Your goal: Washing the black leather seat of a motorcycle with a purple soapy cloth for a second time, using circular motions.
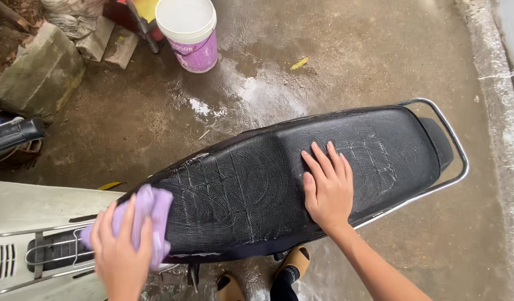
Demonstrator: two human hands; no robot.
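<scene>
A black textured scooter seat (251,184) stretches across the middle of the view, streaked with soapy marks. My left hand (120,251) grips a bunched lilac cloth (154,209) and presses it against the seat's front end. Flat on the seat's middle lies my right hand (326,187), fingers spread, holding nothing. A chrome rear grab rail (455,139) curves around the seat's back end.
The scooter's pale body and footboard (23,245) fill the lower left. A white and purple bucket (191,33) stands at the top on wet concrete. Concrete blocks (39,72) lie top left, a curb (499,83) runs along the right, and sandalled feet (293,265) show below.
</scene>
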